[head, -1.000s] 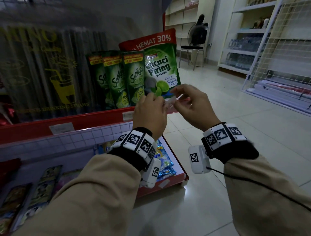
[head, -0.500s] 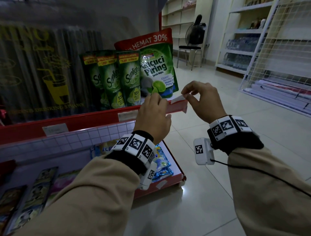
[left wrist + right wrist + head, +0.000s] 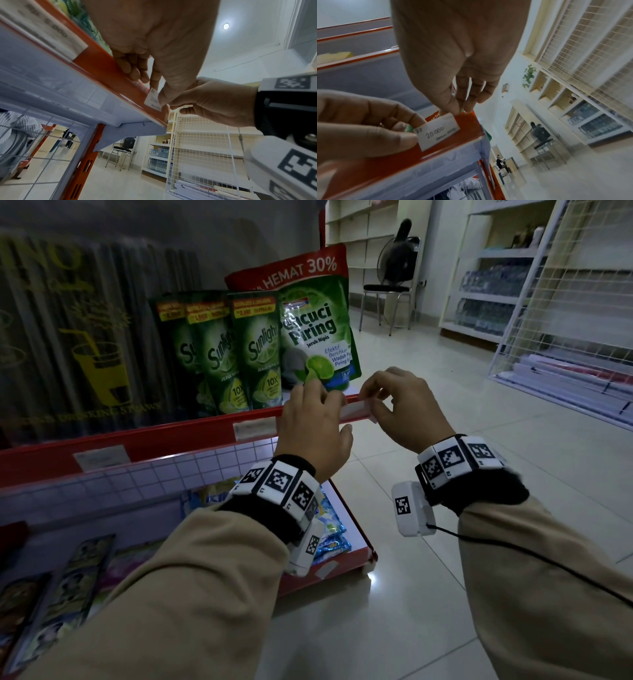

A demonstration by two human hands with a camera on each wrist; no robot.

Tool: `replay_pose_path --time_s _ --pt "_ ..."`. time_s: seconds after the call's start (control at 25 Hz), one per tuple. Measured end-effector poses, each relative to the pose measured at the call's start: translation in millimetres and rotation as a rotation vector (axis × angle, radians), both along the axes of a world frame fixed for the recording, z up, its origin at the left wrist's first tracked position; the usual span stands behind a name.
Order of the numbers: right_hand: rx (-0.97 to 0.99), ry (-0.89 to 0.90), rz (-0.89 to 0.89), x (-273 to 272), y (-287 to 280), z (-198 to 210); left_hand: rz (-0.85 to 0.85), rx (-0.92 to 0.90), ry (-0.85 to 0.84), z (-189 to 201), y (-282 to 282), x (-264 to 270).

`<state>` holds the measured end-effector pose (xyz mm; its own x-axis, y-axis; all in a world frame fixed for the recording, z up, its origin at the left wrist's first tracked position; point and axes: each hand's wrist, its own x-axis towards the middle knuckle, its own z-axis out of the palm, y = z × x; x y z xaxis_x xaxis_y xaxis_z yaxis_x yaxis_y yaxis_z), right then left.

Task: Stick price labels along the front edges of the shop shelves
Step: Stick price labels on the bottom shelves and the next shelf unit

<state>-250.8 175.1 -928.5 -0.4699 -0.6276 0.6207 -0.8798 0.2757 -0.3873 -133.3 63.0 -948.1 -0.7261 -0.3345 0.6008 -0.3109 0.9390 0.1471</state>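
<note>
Pinching opposite ends of the price label [image 3: 438, 131], the left hand [image 3: 313, 428] and right hand [image 3: 404, 409] are laying it against the red shelf edge [image 3: 191, 431], near its right corner; thin, limp paper, probably best handled by its ends.

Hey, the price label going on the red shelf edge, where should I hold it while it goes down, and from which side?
Probably by its two short ends, from the aisle side. The price label is a small flat strip lying along the red shelf edge; the left hand pins its left end and the right hand holds the other, leaving the written face clear to press.
</note>
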Motion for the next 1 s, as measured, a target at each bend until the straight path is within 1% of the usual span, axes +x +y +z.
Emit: replay_pose_path --time_s 0.16,0.28,0.4,0.72,1.0 --pt "0.122 0.133 0.015 4 -1 -1 0.020 -0.036 0.004 -2 1 -1" --pt "0.197 0.165 0.000 -1 -2 1 0.027 -0.046 -0.002 0 1 -3" --pt "0.228 0.179 -0.009 -5 -3 3 0.029 -0.060 -0.015 1 -1 -2" --pt "0.220 0.186 -0.026 -7 -3 0 0.024 -0.040 -0.009 2 0 -1" --pt "0.119 0.128 -0.028 -4 -2 -10 0.006 -0.108 0.009 5 -6 7"
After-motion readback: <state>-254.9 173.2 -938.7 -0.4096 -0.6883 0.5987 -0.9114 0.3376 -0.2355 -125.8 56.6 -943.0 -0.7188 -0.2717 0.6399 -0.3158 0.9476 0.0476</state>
